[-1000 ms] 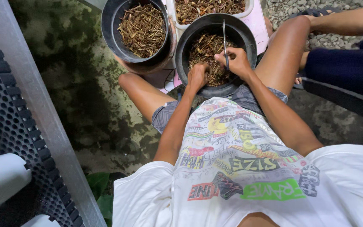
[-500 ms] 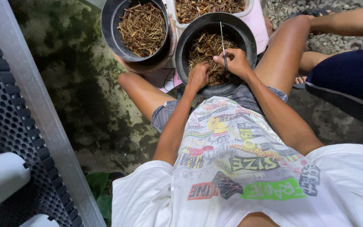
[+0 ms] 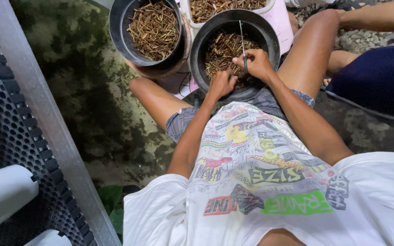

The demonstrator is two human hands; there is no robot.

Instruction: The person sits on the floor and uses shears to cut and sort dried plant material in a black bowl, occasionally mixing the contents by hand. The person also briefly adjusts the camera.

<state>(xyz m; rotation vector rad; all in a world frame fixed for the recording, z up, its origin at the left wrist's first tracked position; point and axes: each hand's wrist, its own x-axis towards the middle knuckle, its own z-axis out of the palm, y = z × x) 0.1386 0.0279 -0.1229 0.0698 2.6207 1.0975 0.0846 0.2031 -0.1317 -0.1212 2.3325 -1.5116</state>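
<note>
We list first the mossy concrete floor [image 3: 83,105] on which we sit, then the grey perforated rack [image 3: 10,136] along our left with pale rounded pieces lying on it. Next comes our white printed shirt [image 3: 261,182], with a bare knee raised on either side. To our right sits another person in dark blue clothing [image 3: 379,77] over a patch of gravel [image 3: 361,38]. Three containers follow: the black pot [image 3: 270,34] between our knees, filled with brown twig cuttings [image 3: 222,48]; a second black pot [image 3: 117,32] of the same cuttings to its left, resting in a brown saucer; and a white tub [image 3: 226,8] behind them (only partly in view), also holding cuttings. Our left hand [image 3: 222,84] is curled into a loose fist at the near rim of the centre pot, down among the cuttings; whether it holds any we cannot tell. Our right hand [image 3: 256,64] is closed around a thin metal rod [image 3: 241,36], which stands upright inside that same pot, its tip rising toward the far rim.
</note>
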